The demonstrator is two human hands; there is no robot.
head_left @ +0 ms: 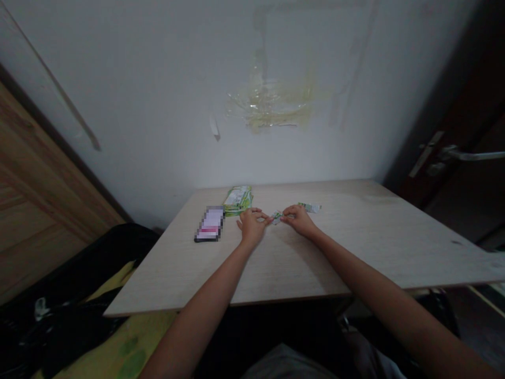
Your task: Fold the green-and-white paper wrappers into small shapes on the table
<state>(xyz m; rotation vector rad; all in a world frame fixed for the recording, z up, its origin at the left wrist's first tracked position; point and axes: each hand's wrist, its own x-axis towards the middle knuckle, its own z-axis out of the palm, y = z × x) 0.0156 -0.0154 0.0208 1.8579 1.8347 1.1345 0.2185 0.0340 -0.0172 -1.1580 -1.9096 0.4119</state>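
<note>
Over the middle of the table, my left hand and my right hand meet at a small green-and-white piece of printed packaging. Thumb and fingers of each hand pinch it from opposite sides. Just beyond my right hand lies a green-and-white strip of wrapper, partly hidden behind the fingers. A stack of flat green-and-white packets rests behind my left hand, near the wall. What the print on the packaging says is too small to read.
A phone with a lit, blurred screen lies left of my left hand. The pale wooden table meets a white wall with clear tape on it. At the right is a dark door with a metal handle; black bags sit at left.
</note>
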